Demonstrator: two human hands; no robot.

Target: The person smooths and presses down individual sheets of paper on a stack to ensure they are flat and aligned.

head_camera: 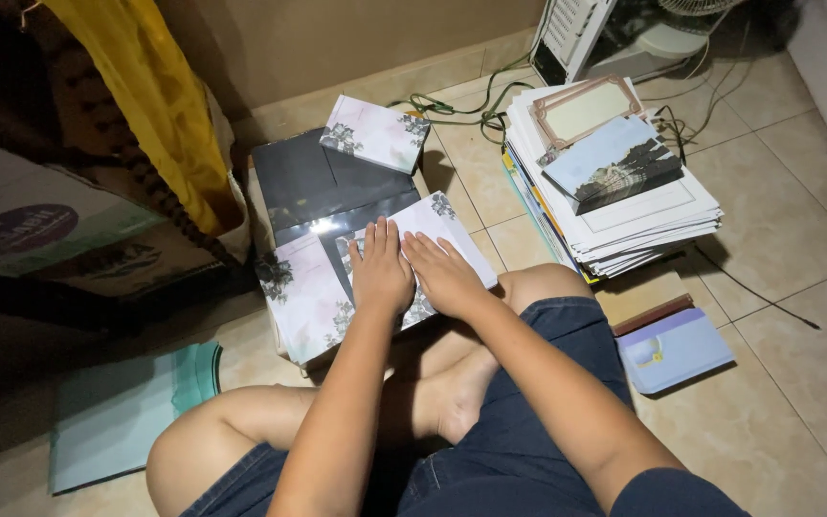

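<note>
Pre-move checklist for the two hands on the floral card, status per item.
1. Left hand flat on the white floral-print card: ok.
2. Right hand flat on the same card, beside the left: ok.
3. Card rests on the dark glossy sheet stack: ok.
4. Card fold fully creased under the palms: cannot tell, hidden by the hands.
5. Second floral card at the far corner of the dark stack, apart from the hands: ok.
6. Tall pile of white printed sheets squared: not ok, edges fan out and the top pieces lie askew.
</note>
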